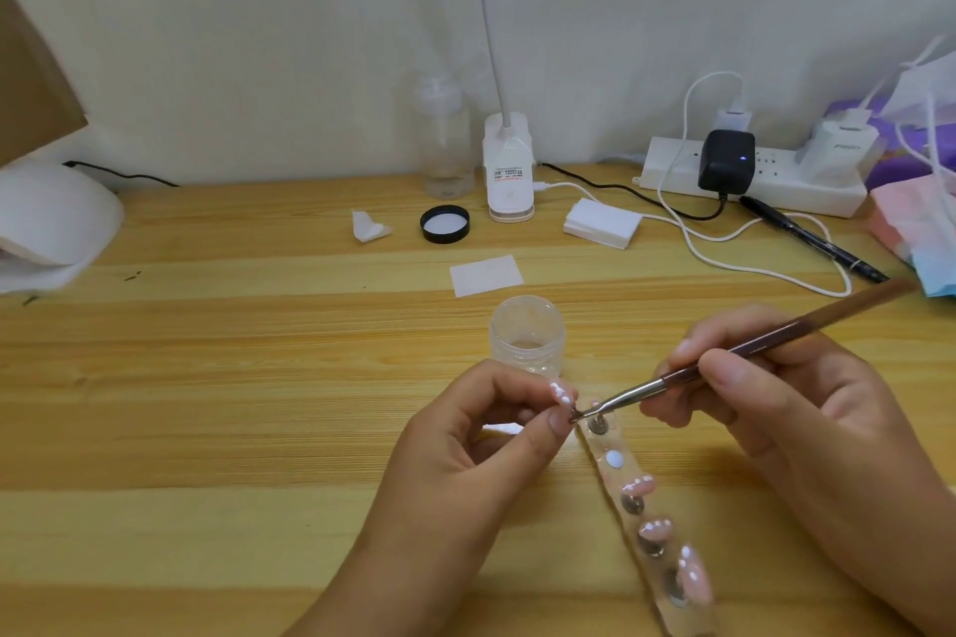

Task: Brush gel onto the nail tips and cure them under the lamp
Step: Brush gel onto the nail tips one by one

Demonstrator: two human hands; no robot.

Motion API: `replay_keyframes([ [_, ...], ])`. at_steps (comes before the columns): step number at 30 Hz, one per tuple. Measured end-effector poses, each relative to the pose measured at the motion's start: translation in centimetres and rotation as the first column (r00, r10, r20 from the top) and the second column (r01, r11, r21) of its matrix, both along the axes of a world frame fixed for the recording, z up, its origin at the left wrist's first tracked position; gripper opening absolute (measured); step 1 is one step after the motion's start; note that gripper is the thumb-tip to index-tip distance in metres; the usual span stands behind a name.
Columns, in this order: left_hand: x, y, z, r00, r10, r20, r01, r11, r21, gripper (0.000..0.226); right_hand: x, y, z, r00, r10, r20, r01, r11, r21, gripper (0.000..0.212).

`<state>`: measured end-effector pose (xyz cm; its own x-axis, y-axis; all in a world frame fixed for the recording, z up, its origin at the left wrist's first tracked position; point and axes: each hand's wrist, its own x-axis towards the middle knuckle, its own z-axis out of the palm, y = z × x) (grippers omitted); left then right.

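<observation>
My left hand [465, 460] pinches a pale pink nail tip [563, 394] between thumb and forefinger. A thin brush [724, 357] with a brown handle and metal ferrule is held in my right hand [786, 409]; its bristle end touches the underside of that tip. Under both hands lies a clear strip holder [628, 504] with round magnets, and three more pink nail tips [654, 528] sit along it. An open clear gel jar [527, 334] stands just behind my hands. The white curing lamp [49, 222] rests at the table's far left edge.
The jar's black lid [445, 224], a stack of white wipes [602, 222], a single wipe [486, 274] and a clear pump bottle [445, 145] lie farther back. A white desk-lamp base [509, 171], a power strip [750, 176] with cables and a black pen [812, 238] occupy the back right.
</observation>
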<state>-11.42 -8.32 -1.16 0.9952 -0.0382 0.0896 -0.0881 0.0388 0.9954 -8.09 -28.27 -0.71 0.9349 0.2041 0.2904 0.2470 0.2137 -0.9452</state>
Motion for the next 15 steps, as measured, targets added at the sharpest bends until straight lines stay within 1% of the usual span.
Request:
replay_keyframes([
  [8, -0.10, -0.07, 0.08, 1.000, 0.001, -0.013, -0.001, 1.000, -0.013, 0.019, -0.07, -0.08, 0.22, 0.993, -0.091, 0.079, 0.087, 0.994, 0.060, 0.034],
  [15, -0.11, -0.11, 0.08, 1.000, 0.010, -0.023, -0.010, 1.000, -0.007, 0.021, -0.30, 0.05, 0.26, 0.993, -0.082, 0.083, 0.084, 0.996, -0.018, 0.040],
])
